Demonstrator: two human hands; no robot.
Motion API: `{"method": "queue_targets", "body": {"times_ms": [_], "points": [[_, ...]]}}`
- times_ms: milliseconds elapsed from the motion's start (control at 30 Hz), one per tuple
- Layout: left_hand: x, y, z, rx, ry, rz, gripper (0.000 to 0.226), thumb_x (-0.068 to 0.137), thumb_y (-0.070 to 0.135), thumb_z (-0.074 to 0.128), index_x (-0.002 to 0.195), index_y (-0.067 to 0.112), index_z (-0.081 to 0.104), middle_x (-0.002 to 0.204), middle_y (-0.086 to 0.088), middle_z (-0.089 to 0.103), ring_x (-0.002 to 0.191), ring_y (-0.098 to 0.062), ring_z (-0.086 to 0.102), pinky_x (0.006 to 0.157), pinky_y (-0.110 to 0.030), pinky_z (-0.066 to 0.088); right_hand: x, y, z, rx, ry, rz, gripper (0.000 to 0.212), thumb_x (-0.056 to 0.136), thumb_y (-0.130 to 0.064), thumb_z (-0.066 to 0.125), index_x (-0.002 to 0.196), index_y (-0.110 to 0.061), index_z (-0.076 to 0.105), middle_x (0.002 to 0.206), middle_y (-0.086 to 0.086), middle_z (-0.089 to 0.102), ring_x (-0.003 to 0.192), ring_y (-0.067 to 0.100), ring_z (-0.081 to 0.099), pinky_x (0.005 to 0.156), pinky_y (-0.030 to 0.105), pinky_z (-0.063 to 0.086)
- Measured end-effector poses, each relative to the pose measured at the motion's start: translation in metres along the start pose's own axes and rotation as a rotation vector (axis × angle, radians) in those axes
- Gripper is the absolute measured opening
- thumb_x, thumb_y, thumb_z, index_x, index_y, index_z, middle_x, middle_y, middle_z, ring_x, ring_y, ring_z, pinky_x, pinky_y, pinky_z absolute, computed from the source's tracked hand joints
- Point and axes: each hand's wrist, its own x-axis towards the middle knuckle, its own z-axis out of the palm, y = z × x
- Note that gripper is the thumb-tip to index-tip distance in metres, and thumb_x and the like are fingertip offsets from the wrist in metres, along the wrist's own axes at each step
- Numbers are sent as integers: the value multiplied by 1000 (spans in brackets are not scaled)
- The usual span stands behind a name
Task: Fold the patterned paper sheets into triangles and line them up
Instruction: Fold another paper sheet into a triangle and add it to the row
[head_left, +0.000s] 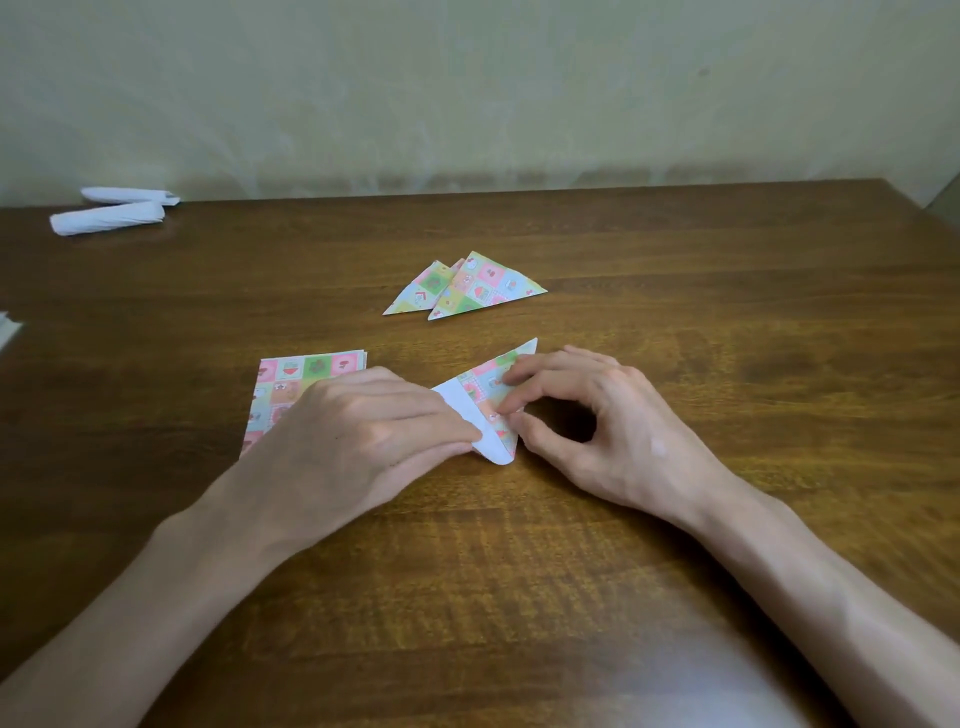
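Paper in pastel checks, the half-folded sheet (485, 375), lies on the wooden desk (675, 322) between the two grips. Its white underside curls up at the near corner. The left grip (363, 431) is nearly flat, with straight fingers whose tips press against that white curl. The right grip (587, 415) is curled, its thumb and fingertips (524, 371) pinching the sheet's patterned face by the edge. A stack of unfolded sheets (291, 379) lies partly under the left grip. Just beyond both grips, two folded triangles (467, 291) overlap. Far beyond the left grip, near the wall, lie two white paper rolls (109, 218).
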Motion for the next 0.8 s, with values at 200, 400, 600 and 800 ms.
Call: {"method": "queue_targets", "body": {"times_ms": [200,400,600,800], "points": [[6,7,10,-71,35,-112,13,99,26,68,105,21,79,97,12,74,92,-7,70,80,-36,55,-1,-4,-4,-3,-123,-9,35,82,-28,57,111,-36,75,135,-17,61,132,-6,50,126,40,23],[7,7,12,-185,85,-239,21,91,23,73,111,26,74,92,15,73,91,-4,70,83,-38,57,0,-4,-10,18,-198,9,39,81,-27,58,115,-39,73,141,-18,56,138,-6,44,128,44,15],[7,7,15,-163,51,-206,18,94,20,72,109,27,79,94,14,71,90,-9,66,80,-36,54,-1,-5,-10,19,-191,8,31,86,-31,62,114,-41,72,140,-20,56,137,-7,44,128,44,14],[3,3,15,-105,2,-138,18,98,25,67,111,28,79,101,13,68,94,-8,63,80,-37,50,-1,-3,-10,27,-198,13,33,86,-27,58,114,-39,72,140,-20,55,137,-6,44,128,45,14]]}}
